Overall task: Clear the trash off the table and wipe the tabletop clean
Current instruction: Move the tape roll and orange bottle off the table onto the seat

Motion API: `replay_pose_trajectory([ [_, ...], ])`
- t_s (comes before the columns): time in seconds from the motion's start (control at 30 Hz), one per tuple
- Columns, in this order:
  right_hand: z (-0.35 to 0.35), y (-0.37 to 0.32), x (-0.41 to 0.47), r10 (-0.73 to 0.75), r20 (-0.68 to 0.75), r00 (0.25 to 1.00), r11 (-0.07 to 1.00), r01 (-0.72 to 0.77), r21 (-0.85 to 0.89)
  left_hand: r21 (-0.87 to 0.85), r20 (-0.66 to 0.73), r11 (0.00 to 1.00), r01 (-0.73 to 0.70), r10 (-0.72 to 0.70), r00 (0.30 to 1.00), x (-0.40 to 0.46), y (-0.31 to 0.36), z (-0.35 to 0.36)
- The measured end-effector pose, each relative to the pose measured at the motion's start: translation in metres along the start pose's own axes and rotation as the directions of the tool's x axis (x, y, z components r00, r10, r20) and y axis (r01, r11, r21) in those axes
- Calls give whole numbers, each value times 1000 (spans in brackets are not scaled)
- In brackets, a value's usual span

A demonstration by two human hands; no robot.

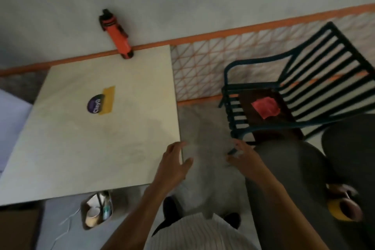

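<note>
A pale square table (71, 148) fills the left of the view. On it lie a round purple sticker (94, 104) and a strip of yellow tape (107, 100), with an orange bottle (116, 34) at the far edge. A red cloth (265, 106) rests on the seat of a dark slatted chair (304, 87) to the right. My left hand (172, 163) hovers over the table's near right corner, fingers spread, holding nothing. My right hand (242, 157) is out over the floor by the chair's front leg, fingers apart and blurred.
A small bin (96, 210) with a paper cup and other trash sits on the floor below the table's near edge. Another person's legs in grey trousers (294, 178) and a yellow slipper (341, 209) stand at the right. An orange-lined floor grid (203, 71) lies beyond the table.
</note>
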State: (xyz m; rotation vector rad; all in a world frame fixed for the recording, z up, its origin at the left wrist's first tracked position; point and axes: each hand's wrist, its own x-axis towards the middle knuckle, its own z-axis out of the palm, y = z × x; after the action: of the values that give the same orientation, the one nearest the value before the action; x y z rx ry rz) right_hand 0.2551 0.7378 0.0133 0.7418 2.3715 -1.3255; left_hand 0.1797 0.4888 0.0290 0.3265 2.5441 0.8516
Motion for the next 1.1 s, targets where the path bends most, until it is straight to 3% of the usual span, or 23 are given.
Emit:
replay_pose_trajectory([
  [0.13, 44, -49, 15, -91, 79, 993, 987, 100, -125, -60, -92, 994, 90, -95, 991, -27, -46, -33],
  [0.27, 103, -100, 21, -141, 125, 982, 987, 149, -54, -88, -152, 987, 133, -146, 978, -49, -101, -74],
  [0.33, 133, -112, 33, -155, 180, 971, 987, 160, -14, -68, -156, 987, 147, -156, 975, -55, -127, -93],
  [0.63, 235, -207, 26, -135, 256, 957, 976, 173, -133, 6, -66, 986, 164, -164, 984, -58, -230, -180],
  [1.1, 256, -289, 107, -172, 215, 961, 976, 196, -94, -9, -132, 991, 135, -135, 982, 22, -268, -263],
])
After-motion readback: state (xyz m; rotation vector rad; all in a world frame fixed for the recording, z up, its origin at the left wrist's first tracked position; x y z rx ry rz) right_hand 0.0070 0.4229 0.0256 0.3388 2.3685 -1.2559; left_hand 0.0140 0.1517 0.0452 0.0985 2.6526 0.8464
